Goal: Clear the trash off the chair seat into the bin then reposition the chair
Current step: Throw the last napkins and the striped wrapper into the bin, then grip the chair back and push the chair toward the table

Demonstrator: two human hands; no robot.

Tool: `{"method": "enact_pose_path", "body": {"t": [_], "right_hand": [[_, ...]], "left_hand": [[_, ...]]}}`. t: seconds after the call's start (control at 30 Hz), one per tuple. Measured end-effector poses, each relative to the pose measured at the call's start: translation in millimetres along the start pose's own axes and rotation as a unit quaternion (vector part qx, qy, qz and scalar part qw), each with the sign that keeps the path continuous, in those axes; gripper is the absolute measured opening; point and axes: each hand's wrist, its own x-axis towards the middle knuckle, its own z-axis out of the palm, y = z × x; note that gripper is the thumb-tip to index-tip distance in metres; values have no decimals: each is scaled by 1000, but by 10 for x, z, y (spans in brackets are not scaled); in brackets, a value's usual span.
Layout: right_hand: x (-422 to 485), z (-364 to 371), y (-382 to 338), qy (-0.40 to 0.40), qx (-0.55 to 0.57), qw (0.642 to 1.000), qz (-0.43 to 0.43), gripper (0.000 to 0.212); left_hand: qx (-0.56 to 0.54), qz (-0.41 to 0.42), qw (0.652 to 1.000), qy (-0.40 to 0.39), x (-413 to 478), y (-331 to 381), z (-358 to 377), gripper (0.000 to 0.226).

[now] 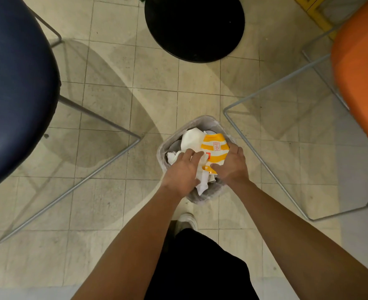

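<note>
Trash (213,146) in bin (202,120), L hand (183,169) flat, pressing it, R hand (231,164) curled, gripping it

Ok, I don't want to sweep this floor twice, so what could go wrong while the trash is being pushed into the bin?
The yellow-striped bag and white paper sit heaped above the rim of the bin, so they may spring back out once the left hand and right hand lift. Pressing down could also tip the small bin, which stands free on the floor.
</note>
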Motion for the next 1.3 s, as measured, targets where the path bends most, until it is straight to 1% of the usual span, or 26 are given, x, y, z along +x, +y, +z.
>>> {"method": "enact_pose_path", "body": {"t": [0.13, 0.4, 0.53, 0.67, 0.77, 1.0, 1.1, 1.3], "right_hand": [[-141, -96, -63, 16, -36, 999, -5, 76], [-442, -360, -332, -18, -5, 1000, -25, 73], [-613, -602, -534, -26, 1, 998, -49, 68], [-794, -915, -819, -22, -3, 997, -75, 61], [-959, -1170, -1069, -21, -8, 995, -98, 56], [-1345, -1746, -1591, 7, -20, 989, -145, 57], [-1605, -1952, -1875, 24, -21, 986, -162, 58], [-2229, -2223, -2432, 61, -13, 979, -194, 60]], "left_hand": [[-19, -14, 999, 24, -108, 40, -162, 79], [-60, -54, 995, 56, -361, 104, -524, 76], [-78, -70, 992, 71, -504, 194, -835, 70], [-104, -78, 986, 105, -682, 301, -1223, 68], [-97, -84, 984, 127, -851, 374, -1524, 67], [-25, -87, 976, 196, -1268, 485, -2264, 67], [4, -96, 967, 236, -1523, 463, -2686, 66], [11, -80, 954, 287, -2109, 370, -3419, 67]]}}
